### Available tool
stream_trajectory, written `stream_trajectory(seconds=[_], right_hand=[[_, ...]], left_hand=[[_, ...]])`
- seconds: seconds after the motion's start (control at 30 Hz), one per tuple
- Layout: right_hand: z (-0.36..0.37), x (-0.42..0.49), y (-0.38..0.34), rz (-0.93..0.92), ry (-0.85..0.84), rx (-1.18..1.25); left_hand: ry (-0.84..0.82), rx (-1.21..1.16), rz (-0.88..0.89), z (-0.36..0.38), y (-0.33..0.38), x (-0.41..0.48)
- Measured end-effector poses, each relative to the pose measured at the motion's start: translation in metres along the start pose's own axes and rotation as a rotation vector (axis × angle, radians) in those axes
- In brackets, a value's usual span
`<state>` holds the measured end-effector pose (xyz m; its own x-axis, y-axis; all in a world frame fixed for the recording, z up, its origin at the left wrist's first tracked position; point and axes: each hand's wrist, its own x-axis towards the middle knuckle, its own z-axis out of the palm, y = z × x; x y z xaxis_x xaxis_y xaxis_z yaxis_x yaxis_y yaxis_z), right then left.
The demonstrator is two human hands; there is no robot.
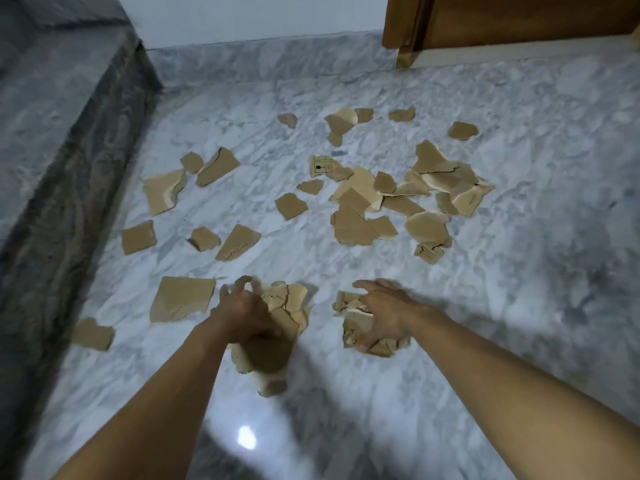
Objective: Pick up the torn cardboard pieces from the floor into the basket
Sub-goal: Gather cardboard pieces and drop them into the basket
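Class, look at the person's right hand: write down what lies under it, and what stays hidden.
Under the right hand lies a heap of torn cardboard pieces on the marble floor. The palm covers its middle; the piece count is hidden.

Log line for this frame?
left hand: grips cardboard handful | right hand: grips second handful | floor pieces: many scattered | basket: unseen

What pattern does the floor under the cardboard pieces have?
The floor is glossy grey-and-white marble with cloudy veining, seen best in the head view.
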<state>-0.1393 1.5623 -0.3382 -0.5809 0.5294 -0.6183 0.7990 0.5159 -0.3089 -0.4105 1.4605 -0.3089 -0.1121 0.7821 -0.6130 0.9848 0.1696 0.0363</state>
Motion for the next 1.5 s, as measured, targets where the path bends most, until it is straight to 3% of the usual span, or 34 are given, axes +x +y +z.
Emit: stream_trajectory(seconds=[0.17,0.67,0.8,0.93,1.1,1.23,1.33,1.5], right_hand=[[0.009,0.018,-0.019,-0.036,0.152,-0.04],[0.02,0.012,-0.036,0.164,0.072,0.178],[0.021,0.001,-0.02,0.205,0.067,0.497],[0.001,-0.027,-0.004,0.175,0.248,1.032],[-0.053,-0.068,0.008,0.136,0.406,1.499],[-0.083,-0.107,0.023,0.164,0.621,1.635],[-0.094,-0.146,0.044,0.185,0.709,1.69],[-0.099,-0.213,0.082,0.366,0.896,1.781]], left_hand=[[0.017,-0.105,-0.019,0.012,-0.016,0.022],[0.001,-0.532,-0.075,0.012,-0.018,0.02],[0.06,-0.637,-0.077,0.005,-0.007,0.016],[0.078,-0.768,-0.047,-0.014,0.023,0.009],[0.1,-0.991,0.203,-0.068,0.1,0.01],[0.041,-1.109,0.398,-0.119,0.167,-0.004],[-0.027,-1.091,0.442,-0.144,0.212,-0.014],[-0.158,-0.993,0.532,-0.184,0.298,-0.032]])
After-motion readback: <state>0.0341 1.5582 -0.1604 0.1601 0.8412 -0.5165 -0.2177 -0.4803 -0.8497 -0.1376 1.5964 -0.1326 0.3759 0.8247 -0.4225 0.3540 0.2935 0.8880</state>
